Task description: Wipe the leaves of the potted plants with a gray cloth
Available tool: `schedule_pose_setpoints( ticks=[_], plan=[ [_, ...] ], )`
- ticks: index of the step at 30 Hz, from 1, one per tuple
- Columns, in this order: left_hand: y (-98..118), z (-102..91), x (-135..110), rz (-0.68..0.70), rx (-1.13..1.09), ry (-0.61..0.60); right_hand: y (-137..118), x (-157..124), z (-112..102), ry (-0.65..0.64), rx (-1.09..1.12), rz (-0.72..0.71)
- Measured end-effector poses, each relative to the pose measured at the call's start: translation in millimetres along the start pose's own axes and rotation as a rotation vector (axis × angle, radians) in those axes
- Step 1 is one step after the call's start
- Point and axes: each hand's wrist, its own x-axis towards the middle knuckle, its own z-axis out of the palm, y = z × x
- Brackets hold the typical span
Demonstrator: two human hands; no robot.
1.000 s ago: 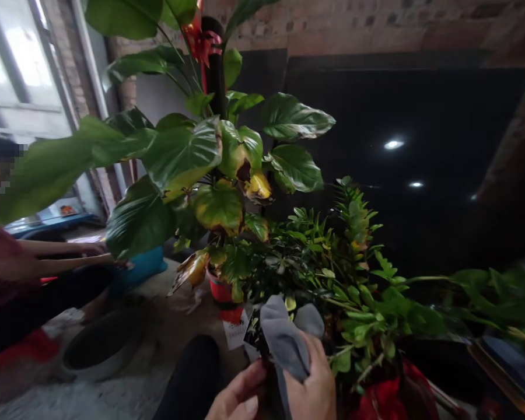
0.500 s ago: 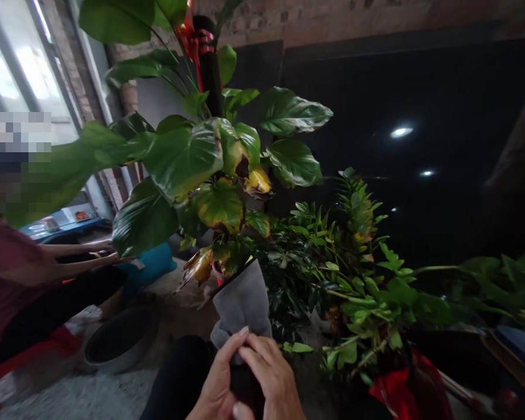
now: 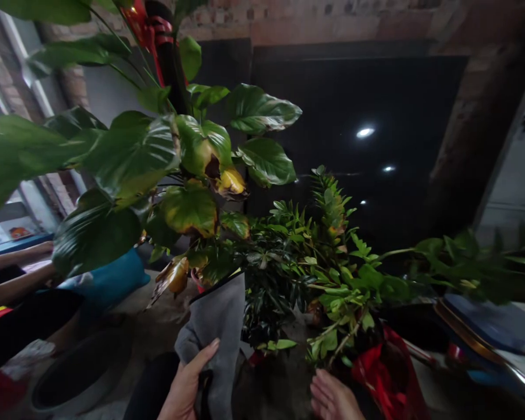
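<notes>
My left hand [image 3: 188, 385] is low in the middle, fingers wrapped round a grey cloth [image 3: 216, 326] with a dark edge, which stands up in front of the plants. At the bottom edge my right hand [image 3: 332, 399] is free of the cloth, with fingers loosely curled and nothing in them, just below the small-leaved green plant [image 3: 328, 268]. Behind the cloth rises a large-leaved plant [image 3: 166, 163] with yellowing leaves around a dark pole tied with a red ribbon [image 3: 144, 26].
Another person's forearms [image 3: 13, 274] reach in from the left, above a blue bag [image 3: 109, 280]. A dark round basin [image 3: 79, 373] sits on the concrete floor. Red wrapping [image 3: 385, 373] covers the small plant's pot. A dark glossy panel [image 3: 376, 146] stands behind.
The view has swung to the right. My two hands were together on the cloth; the right hand has let go and moved right, while the left keeps the cloth raised.
</notes>
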Motion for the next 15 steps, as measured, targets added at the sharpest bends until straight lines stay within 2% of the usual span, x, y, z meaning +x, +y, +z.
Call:
schedule_pose_setpoints(
  ticks=[2,6,9,11,14,15],
  plan=[
    [-3,-1.6,0,0.029,0.040,0.001,-16,12,2,-0.042,0.082,0.014],
    [-4,-7.1,3,0.066,0.122,-0.010,-39,32,34,-0.087,0.153,-0.026],
    [12,-1.4,3,0.134,0.193,-0.021,-43,42,54,-0.190,0.199,-0.018],
    [33,15.3,2,0.294,0.254,-0.058,-41,46,63,-0.236,0.226,-0.006],
    [67,57.9,7,0.656,0.315,-0.165,-36,51,73,-0.263,0.269,-0.048],
    [75,72.9,11,0.725,0.315,-0.178,-35,53,77,-0.272,0.282,-0.073]
  ],
)
